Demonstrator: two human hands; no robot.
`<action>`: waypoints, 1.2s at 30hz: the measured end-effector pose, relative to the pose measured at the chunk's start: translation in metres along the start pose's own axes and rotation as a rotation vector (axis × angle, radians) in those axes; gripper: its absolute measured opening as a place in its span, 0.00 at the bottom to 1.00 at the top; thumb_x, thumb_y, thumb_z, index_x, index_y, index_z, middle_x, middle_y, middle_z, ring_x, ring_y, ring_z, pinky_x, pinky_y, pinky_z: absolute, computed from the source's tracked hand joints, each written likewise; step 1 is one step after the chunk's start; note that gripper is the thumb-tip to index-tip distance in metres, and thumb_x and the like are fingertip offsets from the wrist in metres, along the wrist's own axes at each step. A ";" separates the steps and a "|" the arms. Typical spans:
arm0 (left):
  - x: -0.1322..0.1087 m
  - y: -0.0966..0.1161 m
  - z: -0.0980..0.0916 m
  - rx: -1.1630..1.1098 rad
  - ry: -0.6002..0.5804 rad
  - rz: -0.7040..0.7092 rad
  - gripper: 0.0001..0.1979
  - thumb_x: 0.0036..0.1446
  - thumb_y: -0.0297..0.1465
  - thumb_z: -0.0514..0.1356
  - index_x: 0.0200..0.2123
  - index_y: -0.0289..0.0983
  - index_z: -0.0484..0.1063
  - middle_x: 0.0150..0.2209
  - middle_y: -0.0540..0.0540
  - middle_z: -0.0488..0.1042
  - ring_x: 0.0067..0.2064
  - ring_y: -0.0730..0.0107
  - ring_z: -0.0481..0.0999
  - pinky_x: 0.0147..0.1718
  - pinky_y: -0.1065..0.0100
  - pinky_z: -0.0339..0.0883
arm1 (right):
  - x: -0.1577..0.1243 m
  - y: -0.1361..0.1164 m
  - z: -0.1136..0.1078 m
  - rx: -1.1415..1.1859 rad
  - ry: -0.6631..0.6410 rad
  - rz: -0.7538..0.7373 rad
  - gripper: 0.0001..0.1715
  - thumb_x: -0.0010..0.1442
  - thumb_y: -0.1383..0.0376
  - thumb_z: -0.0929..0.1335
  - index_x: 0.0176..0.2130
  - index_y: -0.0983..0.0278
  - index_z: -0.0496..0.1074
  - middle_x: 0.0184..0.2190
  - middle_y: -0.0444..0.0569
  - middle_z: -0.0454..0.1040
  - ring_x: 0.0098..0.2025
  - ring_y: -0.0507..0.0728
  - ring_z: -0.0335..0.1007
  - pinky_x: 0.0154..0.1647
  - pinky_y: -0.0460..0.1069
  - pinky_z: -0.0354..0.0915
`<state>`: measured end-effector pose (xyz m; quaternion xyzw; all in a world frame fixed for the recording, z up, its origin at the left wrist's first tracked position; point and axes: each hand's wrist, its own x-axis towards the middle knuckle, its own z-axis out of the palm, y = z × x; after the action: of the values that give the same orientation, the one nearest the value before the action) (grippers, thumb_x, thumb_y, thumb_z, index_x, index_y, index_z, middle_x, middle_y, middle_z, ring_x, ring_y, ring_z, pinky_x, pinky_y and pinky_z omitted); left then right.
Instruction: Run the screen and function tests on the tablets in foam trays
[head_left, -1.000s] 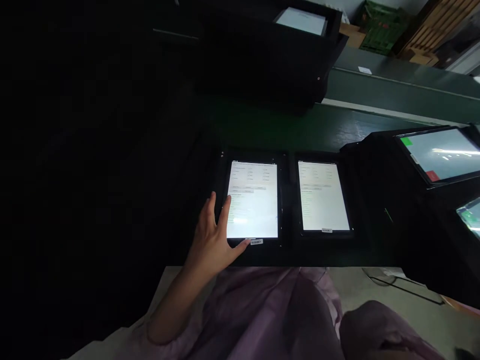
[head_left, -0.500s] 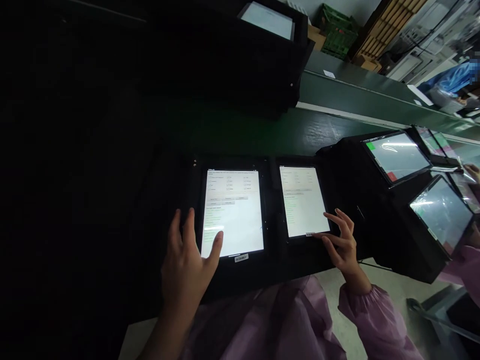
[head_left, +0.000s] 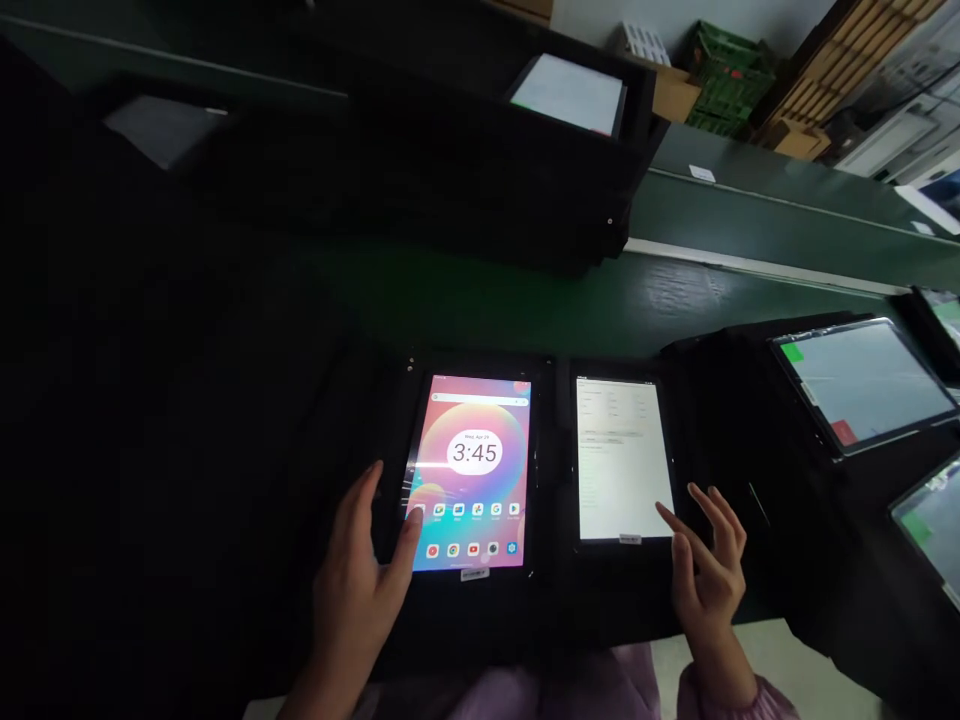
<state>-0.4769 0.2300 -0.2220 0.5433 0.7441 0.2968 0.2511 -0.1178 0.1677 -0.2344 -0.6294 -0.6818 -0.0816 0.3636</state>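
Observation:
Two tablets lie side by side in black holders. The left tablet [head_left: 469,470] shows a colourful home screen with a large clock reading 3:45 and rows of app icons. The right tablet [head_left: 619,460] shows a white page of small text. My left hand [head_left: 360,590] rests at that left tablet's lower-left corner, its thumb on the screen near the icons. My right hand [head_left: 705,570] hovers with fingers spread at the right tablet's lower-right edge, its fingertip close to the screen. Neither hand holds anything.
Black holders carry more tablets at the right [head_left: 862,385] and at the back [head_left: 568,95]. A green bench surface [head_left: 570,300] runs behind the tablets. Green crates [head_left: 727,80] and cardboard boxes [head_left: 675,95] stand beyond it.
The left tablet's screen has switched from a white text page to the home screen. My right hand has moved down and slightly right, and the view has shifted.

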 end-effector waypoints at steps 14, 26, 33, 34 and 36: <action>0.017 0.009 -0.001 -0.165 0.043 -0.207 0.36 0.63 0.52 0.62 0.70 0.45 0.65 0.73 0.38 0.66 0.75 0.39 0.61 0.74 0.40 0.54 | 0.032 0.013 -0.003 0.149 -0.190 -0.093 0.15 0.69 0.70 0.69 0.44 0.55 0.85 0.60 0.52 0.77 0.66 0.68 0.69 0.54 0.65 0.78; 0.046 0.029 0.009 -0.206 0.047 -0.235 0.35 0.63 0.45 0.63 0.71 0.46 0.64 0.76 0.44 0.62 0.77 0.47 0.58 0.75 0.49 0.52 | 0.049 0.000 0.004 0.136 -0.314 -0.153 0.16 0.68 0.69 0.68 0.47 0.53 0.85 0.73 0.47 0.62 0.76 0.73 0.49 0.68 0.70 0.63; 0.037 -0.008 -0.021 -0.339 -0.257 -0.301 0.49 0.56 0.48 0.68 0.77 0.47 0.55 0.79 0.44 0.55 0.78 0.43 0.54 0.73 0.45 0.55 | 0.059 -0.009 0.011 0.256 -0.433 -0.293 0.15 0.67 0.70 0.69 0.44 0.55 0.85 0.73 0.47 0.63 0.79 0.74 0.42 0.70 0.70 0.61; 0.034 -0.012 -0.025 -0.345 -0.317 -0.290 0.50 0.56 0.48 0.68 0.77 0.46 0.54 0.79 0.44 0.53 0.78 0.43 0.53 0.74 0.45 0.54 | 0.059 -0.007 0.011 0.251 -0.452 -0.310 0.15 0.67 0.70 0.69 0.44 0.56 0.85 0.73 0.47 0.63 0.79 0.74 0.41 0.70 0.70 0.61; 0.028 -0.015 -0.031 -0.327 -0.407 -0.234 0.52 0.57 0.48 0.68 0.78 0.45 0.49 0.80 0.43 0.47 0.79 0.44 0.48 0.75 0.45 0.49 | 0.058 -0.002 0.013 0.247 -0.455 -0.337 0.14 0.67 0.69 0.69 0.45 0.55 0.85 0.73 0.47 0.63 0.79 0.75 0.41 0.70 0.71 0.60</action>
<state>-0.5162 0.2482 -0.2127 0.4545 0.6782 0.2668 0.5122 -0.1218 0.2214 -0.2080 -0.4607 -0.8453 0.0857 0.2567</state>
